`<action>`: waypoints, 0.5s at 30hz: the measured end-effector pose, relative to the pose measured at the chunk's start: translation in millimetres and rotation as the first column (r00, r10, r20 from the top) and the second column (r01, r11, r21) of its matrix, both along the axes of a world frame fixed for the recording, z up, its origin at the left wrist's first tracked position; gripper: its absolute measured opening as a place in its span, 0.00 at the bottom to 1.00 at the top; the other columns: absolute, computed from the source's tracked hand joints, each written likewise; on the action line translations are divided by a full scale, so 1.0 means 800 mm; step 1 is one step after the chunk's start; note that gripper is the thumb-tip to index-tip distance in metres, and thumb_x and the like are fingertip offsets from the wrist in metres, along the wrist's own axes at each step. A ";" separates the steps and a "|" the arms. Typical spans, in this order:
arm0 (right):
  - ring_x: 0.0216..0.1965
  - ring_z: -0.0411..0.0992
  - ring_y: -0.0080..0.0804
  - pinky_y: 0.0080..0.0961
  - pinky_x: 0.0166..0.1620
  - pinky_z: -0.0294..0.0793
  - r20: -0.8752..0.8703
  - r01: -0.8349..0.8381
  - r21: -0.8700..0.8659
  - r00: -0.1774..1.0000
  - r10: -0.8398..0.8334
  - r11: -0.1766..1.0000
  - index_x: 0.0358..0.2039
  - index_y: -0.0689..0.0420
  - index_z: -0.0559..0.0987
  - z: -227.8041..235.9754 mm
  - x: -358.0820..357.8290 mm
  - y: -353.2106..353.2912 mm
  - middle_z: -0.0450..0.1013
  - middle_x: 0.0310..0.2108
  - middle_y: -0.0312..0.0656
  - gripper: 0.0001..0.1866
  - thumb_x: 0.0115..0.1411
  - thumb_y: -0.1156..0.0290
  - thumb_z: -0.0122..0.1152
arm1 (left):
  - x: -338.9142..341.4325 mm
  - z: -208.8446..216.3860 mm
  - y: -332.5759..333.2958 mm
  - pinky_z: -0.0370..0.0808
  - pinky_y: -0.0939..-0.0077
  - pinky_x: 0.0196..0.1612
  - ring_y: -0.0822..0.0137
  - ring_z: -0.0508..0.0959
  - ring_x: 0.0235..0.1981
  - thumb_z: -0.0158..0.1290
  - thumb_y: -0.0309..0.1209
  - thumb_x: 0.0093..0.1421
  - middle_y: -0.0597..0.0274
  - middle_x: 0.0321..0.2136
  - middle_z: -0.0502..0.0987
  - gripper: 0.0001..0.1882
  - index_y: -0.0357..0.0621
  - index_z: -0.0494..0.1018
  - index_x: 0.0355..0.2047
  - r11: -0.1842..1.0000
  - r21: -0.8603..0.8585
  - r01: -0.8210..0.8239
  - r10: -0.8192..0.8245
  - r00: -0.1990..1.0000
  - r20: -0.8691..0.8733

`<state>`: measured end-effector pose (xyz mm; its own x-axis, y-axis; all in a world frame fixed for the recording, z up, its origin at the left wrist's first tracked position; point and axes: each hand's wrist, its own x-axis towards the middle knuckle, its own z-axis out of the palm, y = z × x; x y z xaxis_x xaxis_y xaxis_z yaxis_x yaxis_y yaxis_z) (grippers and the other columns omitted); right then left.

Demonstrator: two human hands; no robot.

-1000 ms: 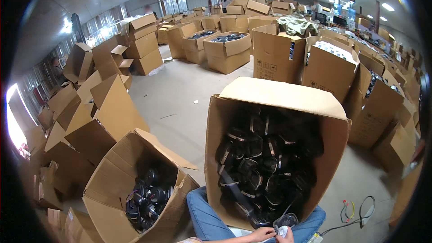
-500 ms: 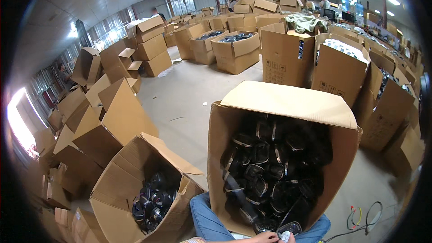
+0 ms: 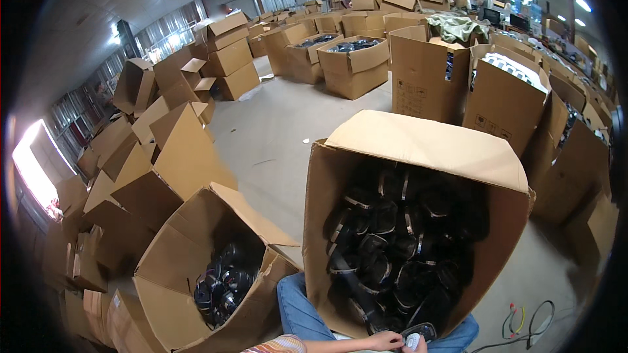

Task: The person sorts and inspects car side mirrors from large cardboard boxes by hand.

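At the bottom edge my left hand [image 3: 384, 340] comes in from a striped sleeve, its fingers pinched together at the side of a black pair of headphones [image 3: 426, 331]. My right hand [image 3: 418, 347], mostly cut off by the frame, closes on the same pair beside a pale round piece [image 3: 411, 340] with dark marks. Both hands are at the near edge of a large open carton [image 3: 504, 235], tilted toward me between my jeans-clad legs. Inside lie many black headphones [image 3: 376, 242] with shiny bands.
Left of my knee stands another open carton [image 3: 170, 274] holding dark headphones [image 3: 222, 287]. Tumbled empty cartons [image 3: 176, 157] line the left side. Filled cartons [image 3: 356, 72] stand beyond the grey floor [image 3: 275, 124], more at right [image 3: 504, 98]. Cables [image 3: 530, 327] lie by my right knee.
The view has shifted slightly, so the cartons sit a little farther right. More of my left forearm shows. Both hands stay at the same headphones.
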<state>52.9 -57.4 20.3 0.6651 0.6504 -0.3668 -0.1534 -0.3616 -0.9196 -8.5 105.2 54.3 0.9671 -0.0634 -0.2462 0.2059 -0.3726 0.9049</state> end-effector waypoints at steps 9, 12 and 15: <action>0.41 0.60 0.27 0.21 0.41 0.63 -0.138 0.092 0.027 0.987 -0.088 0.995 0.45 0.59 0.61 0.022 -0.010 0.006 0.61 0.39 0.41 0.23 0.46 0.74 0.51 | -0.002 -0.030 -0.002 0.66 0.72 0.27 0.61 0.72 0.24 0.43 0.39 0.52 0.54 0.19 0.71 0.15 0.39 0.68 0.24 0.989 -0.116 0.089 -0.094 0.995 -0.033; 0.42 0.59 0.29 0.21 0.43 0.62 -0.004 0.047 -0.029 0.999 -0.047 0.998 0.45 0.59 0.60 0.029 -0.017 -0.006 0.61 0.41 0.42 0.23 0.46 0.73 0.50 | -0.016 -0.039 -0.017 0.66 0.72 0.27 0.61 0.71 0.23 0.43 0.39 0.52 0.53 0.20 0.71 0.14 0.39 0.68 0.24 0.990 -0.133 0.044 -0.045 0.999 -0.004; 0.47 0.57 0.34 0.24 0.47 0.59 -0.065 -0.052 -0.059 0.997 0.049 0.997 0.49 0.61 0.56 0.014 -0.020 -0.015 0.59 0.45 0.46 0.29 0.46 0.69 0.52 | -0.027 -0.038 -0.025 0.66 0.71 0.27 0.61 0.71 0.24 0.43 0.39 0.52 0.53 0.21 0.71 0.15 0.39 0.69 0.24 0.990 -0.139 0.013 -0.010 1.000 0.024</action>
